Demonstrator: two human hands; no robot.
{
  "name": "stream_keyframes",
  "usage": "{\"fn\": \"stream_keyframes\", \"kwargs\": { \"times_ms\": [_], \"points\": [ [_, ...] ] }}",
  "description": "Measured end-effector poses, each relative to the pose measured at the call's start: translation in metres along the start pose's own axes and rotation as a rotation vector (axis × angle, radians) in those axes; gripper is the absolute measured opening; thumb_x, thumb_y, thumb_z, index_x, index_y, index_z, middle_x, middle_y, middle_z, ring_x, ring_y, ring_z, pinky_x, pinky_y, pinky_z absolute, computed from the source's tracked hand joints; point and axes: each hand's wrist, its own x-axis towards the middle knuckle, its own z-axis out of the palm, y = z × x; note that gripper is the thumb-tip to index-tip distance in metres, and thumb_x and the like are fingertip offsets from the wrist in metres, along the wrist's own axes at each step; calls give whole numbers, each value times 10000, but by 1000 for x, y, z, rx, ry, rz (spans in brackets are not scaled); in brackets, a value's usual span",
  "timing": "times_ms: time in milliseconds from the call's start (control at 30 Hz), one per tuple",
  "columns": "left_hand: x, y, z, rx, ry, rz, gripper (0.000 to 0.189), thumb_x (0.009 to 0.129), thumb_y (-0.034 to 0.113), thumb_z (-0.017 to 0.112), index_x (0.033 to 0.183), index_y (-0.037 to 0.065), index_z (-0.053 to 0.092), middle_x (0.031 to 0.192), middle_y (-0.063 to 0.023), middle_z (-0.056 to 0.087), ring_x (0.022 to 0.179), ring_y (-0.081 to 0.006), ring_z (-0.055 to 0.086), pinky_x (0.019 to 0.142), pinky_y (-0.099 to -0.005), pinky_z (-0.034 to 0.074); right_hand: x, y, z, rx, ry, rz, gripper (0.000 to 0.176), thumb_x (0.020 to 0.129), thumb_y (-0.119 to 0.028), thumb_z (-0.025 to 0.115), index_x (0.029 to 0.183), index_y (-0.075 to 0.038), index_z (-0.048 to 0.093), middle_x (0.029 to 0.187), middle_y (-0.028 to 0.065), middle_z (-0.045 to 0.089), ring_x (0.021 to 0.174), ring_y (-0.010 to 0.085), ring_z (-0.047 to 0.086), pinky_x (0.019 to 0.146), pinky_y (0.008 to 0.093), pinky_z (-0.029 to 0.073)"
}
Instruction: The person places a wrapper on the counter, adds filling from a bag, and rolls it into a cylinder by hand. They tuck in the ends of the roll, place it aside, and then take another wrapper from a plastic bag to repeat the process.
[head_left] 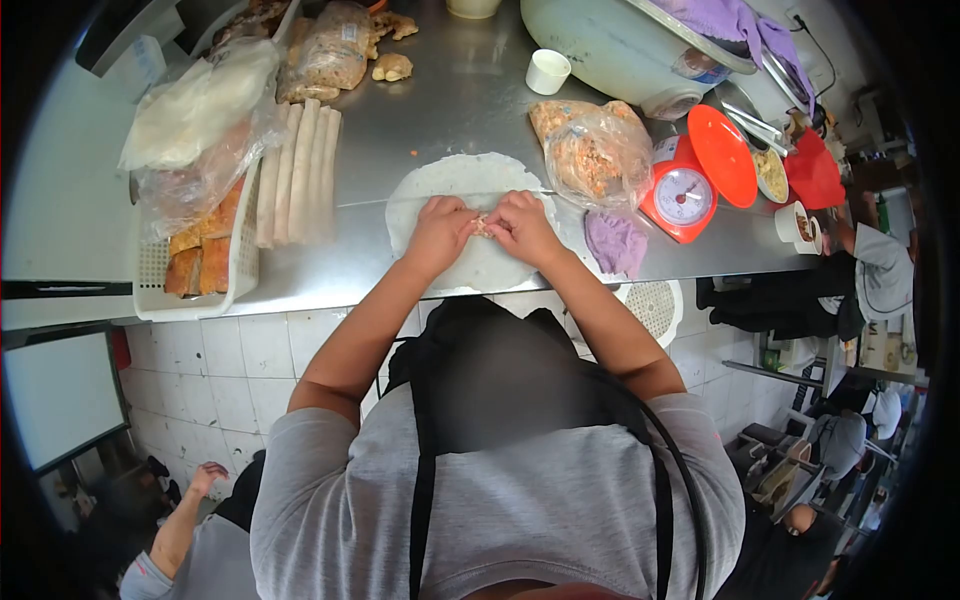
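Observation:
A thin, pale round wrapper sheet (420, 185) lies flat on the steel table in front of me. Across its middle runs a small strip of orange-flecked minced filling (481, 226). My left hand (441, 233) has its fingers closed on the left end of that strip. From the other side, my right hand (526, 229) pinches the right end, thumb and fingers bent together. Part of the filling is hidden under my fingers. To the right of the sheet sits a clear plastic bag of the same-looking filling (597, 155).
Several long pale rolls (300, 175) lie left, beside a white basket (240, 270) holding browned slabs and bagged sheets (195, 115). Right are a purple cloth (616, 242), a red scale (684, 200), a white cup (547, 72) and a large basin (610, 50). Other people stand behind.

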Motion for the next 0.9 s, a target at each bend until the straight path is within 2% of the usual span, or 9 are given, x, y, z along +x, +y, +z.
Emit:
{"fn": "stream_keyframes", "kwargs": {
  "times_ms": [100, 200, 300, 400, 500, 600, 700, 800, 900],
  "points": [
    [1, 5, -7, 21, 53, -4, 331, 702, 102, 643, 1025, 57, 587, 987, -104, 536, 944, -299, 476, 847, -386, 370, 7, -14, -7, -21, 205, -26, 261, 688, -221, 671, 934, -150, 622, 897, 27, 532, 913, 246, 459, 766, 388, 337],
    [-2, 0, -8, 48, -13, 2, 324, 691, 107, 653, 1006, 61, 594, 984, -97, 536, 955, -294, 477, 854, -385, 364, 9, -14, 8, -154, 40, -40, 339, 668, -231, 695, 983, -136, 613, 941, 43, 531, 936, 247, 457, 794, 374, 334],
    [-3, -4, -6, 51, -26, -4, 325, 686, 119, 660, 1000, 69, 597, 988, -93, 533, 955, -289, 478, 860, -384, 357, 10, -15, 4, -151, -52, 6, 402, 654, -271, 706, 1018, -132, 608, 979, 55, 522, 948, 248, 451, 811, 376, 327],
    [-3, -5, -9, 72, -10, 18, 342, 676, 144, 673, 1005, 86, 600, 989, -90, 532, 952, -284, 476, 862, -383, 351, 10, -18, -6, -148, 46, -20, 332, 665, -283, 695, 958, -143, 626, 932, 35, 533, 922, 240, 455, 791, 377, 326],
    [-3, -7, -7, 104, -26, 37, 378, 653, 185, 692, 1011, 106, 603, 1035, -81, 519, 984, -285, 455, 877, -398, 331, 9, -10, -1, -112, -26, -22, 345, 670, -290, 694, 969, -135, 622, 901, 38, 544, 925, 233, 461, 802, 381, 329],
    [1, 11, -24, 172, -45, 63, 409, 631, 216, 704, 1015, 117, 604, 1103, -67, 498, 1027, -289, 421, 894, -424, 306, 13, -24, -13, -15, 169, -15, 276, 689, -256, 681, 924, -117, 635, 870, 47, 557, 921, 237, 478, 820, 377, 339],
    [6, 30, -34, 173, -117, 116, 422, 624, 220, 702, 1020, 112, 600, 1158, -55, 477, 1051, -291, 396, 904, -442, 289, 23, -29, -13, 142, 133, 4, 246, 711, -237, 665, 911, -98, 631, 888, 60, 572, 926, 251, 492, 835, 374, 349],
    [6, 38, -35, 174, -97, 149, 412, 634, 202, 692, 1023, 102, 598, 1173, -53, 477, 1044, -292, 400, 903, -443, 292, 24, -24, -7, 598, 108, 370, 203, 729, -217, 643, 885, -87, 633, 899, 65, 580, 911, 261, 503, 837, 366, 359],
    [-1, 37, -33, 111, -2, 122, 400, 650, 173, 682, 1030, 90, 592, 1153, -64, 500, 1026, -296, 432, 891, -441, 309, 23, -2, -15, 327, 30, 306, 193, 731, -230, 645, 873, -100, 636, 908, 66, 587, 923, 252, 503, 842, 374, 355]
  ]
}}
